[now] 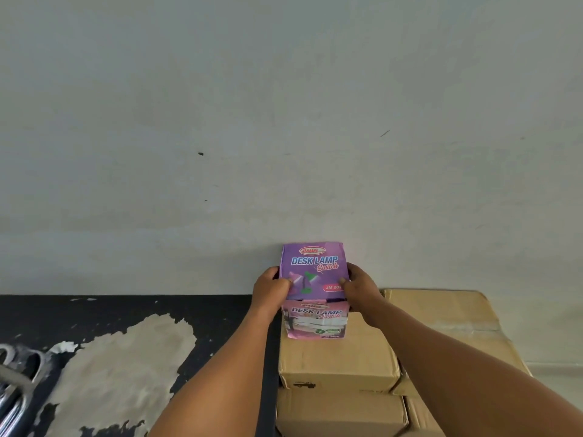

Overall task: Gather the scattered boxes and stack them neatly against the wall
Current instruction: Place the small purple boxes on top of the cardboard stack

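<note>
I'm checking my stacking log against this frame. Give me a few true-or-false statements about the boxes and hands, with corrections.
1. Both hands hold the purple desk lamp box. True: left hand, right hand.
2. The purple box sits on the floor. False: it rests on a brown carton.
3. It stands by the wall. True.
4. The box reads "TABLE FAN". False: "DESK LAMP".

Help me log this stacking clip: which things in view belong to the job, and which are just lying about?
Job: purple desk lamp box, gripped by left hand and right hand; brown cartons; wall.
Lying about: metal frame; peeling floor patch.
</note>
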